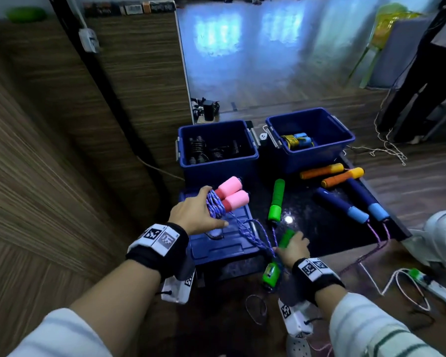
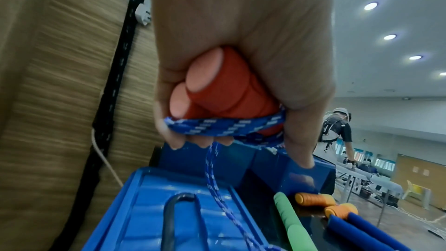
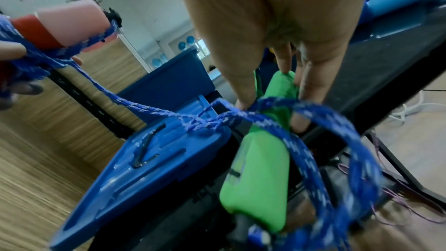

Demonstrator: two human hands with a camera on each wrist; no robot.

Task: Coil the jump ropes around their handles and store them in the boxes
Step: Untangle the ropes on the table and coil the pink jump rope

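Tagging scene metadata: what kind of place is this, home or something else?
Probably a large gym or activity hall, not a home: a wide glossy floor, recessed ceiling lights over a long open room, and blue exercise balls in the background.

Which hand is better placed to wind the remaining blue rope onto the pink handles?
Right. The left hand already grips the pink handles with the coil, while the right hand touches the loose blue rope, though it also holds a green handle.

Pink-handled jump rope (image 1: 229, 195) (blue cord partly coiled) above blue lid (image 1: 216, 243)
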